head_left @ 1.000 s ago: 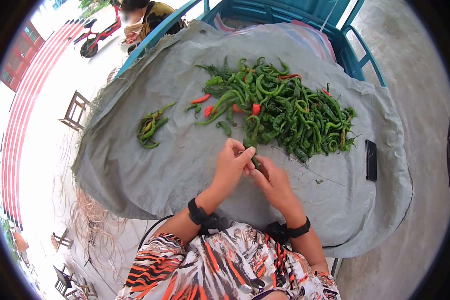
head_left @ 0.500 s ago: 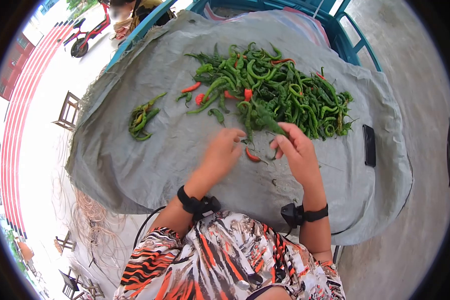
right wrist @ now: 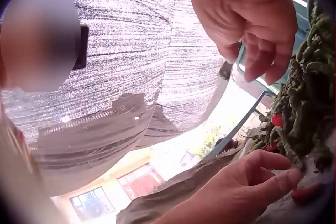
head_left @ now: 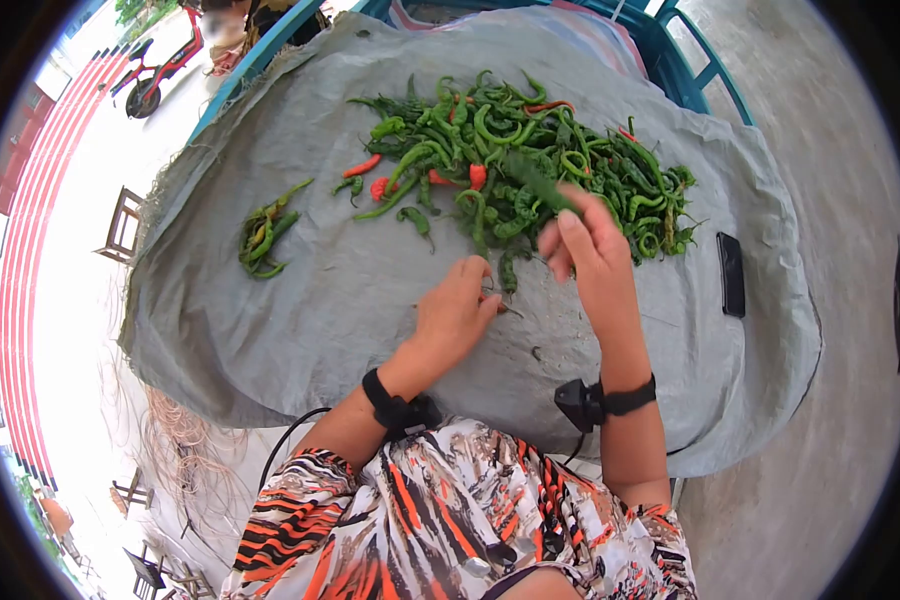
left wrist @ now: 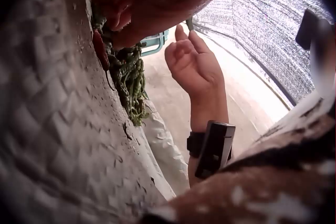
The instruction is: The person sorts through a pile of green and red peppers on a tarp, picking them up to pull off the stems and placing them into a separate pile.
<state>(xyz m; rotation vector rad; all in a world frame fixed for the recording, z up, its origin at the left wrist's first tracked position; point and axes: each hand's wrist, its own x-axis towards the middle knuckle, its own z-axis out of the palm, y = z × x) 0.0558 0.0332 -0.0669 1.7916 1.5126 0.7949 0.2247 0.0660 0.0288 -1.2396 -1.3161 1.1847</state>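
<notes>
My right hand (head_left: 595,240) pinches a long green chili pepper (head_left: 542,185) at one end, between thumb and fingers, raised near the pile; the pepper is blurred. My left hand (head_left: 452,312) is low over the grey cloth (head_left: 300,330), its index finger and thumb parted. Right at those fingertips lies a red chili pepper (right wrist: 307,195), mostly covered by the hand in the head view; in the left wrist view, this red pepper (left wrist: 100,49) rests on the cloth. A curled green pepper (head_left: 508,272) is just beyond the left fingers.
A large pile of green chili peppers (head_left: 620,185), with some red ones, spreads over the cloth's far half. A small bunch of peppers (head_left: 263,240) lies apart at left. On the right is a black phone (head_left: 731,275). Blue metal rails (head_left: 715,70) stand behind the cloth.
Both hands were together on a green pepper, then parted. The right hand moved away rightward and up with a green pepper; the left came down over the red pepper on the cloth.
</notes>
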